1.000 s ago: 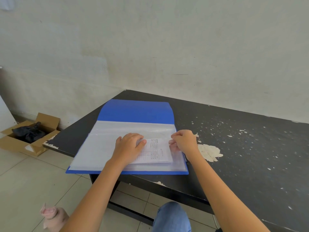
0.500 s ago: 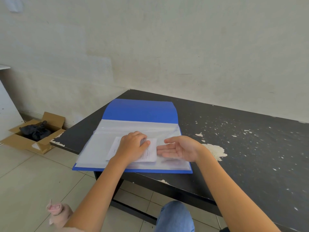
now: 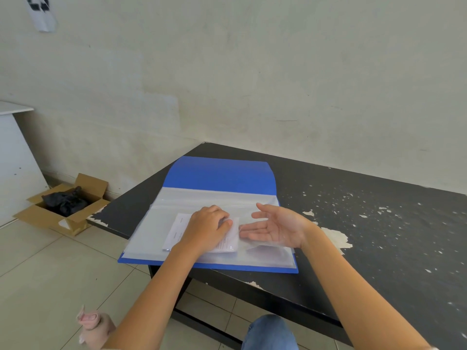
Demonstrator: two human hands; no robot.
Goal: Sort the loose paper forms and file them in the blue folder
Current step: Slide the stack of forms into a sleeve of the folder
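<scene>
The blue folder (image 3: 219, 175) lies open on the near-left corner of the black table (image 3: 379, 236), its clear plastic sleeves (image 3: 149, 233) spread towards me. A white printed paper form (image 3: 177, 231) lies in the middle of the sleeves. My left hand (image 3: 204, 226) rests on top of the form, its bent fingers pressing down on it. My right hand (image 3: 275, 228) lies just right of the form with the palm turned up and the fingers straight, pointing left at the sleeve's right side. Whether the form is under the plastic I cannot tell.
The tabletop has flaked white patches (image 3: 336, 238) right of the folder. On the tiled floor at the left stands an open cardboard box (image 3: 63, 218) holding a black bag, beside a white cabinet (image 3: 12, 160). My knee (image 3: 270, 332) shows below the table's edge.
My left hand slid the form leftward across the sleeve. My right hand let go of the sleeve's right edge and opened out, palm up.
</scene>
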